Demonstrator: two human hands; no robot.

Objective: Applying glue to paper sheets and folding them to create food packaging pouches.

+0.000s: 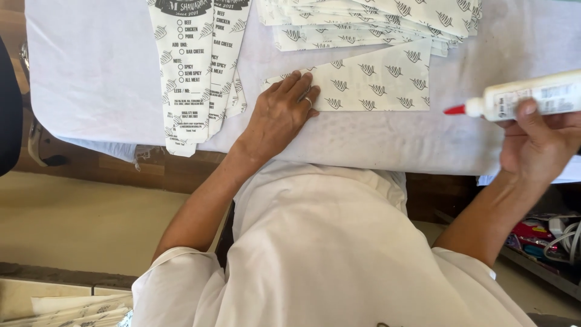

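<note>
Your left hand (281,115) lies flat with fingers spread, pressing down the near left end of a printed paper sheet (369,82) patterned with small leaf-like marks. Your right hand (535,142) is curled around a white glue bottle (532,98), held level off to the right, its red nozzle (455,109) pointing left toward the sheet but well apart from it. This looks like the gluing step of making up paper wrappers: the sheet is pinned and ready, and no glue line shows on it. The next move seems to call for bringing the nozzle to the sheet's edge while your left hand holds the paper flat. Just beyond the sheet sits a fanned stack of identical sheets (375,21), and to the left lie finished tapered paper sleeves (190,72) with printed checklists, overhanging the table edge. Everything rests on a white cloth cover (97,72) over a wooden table (121,166); a pale floor shows below.
</note>
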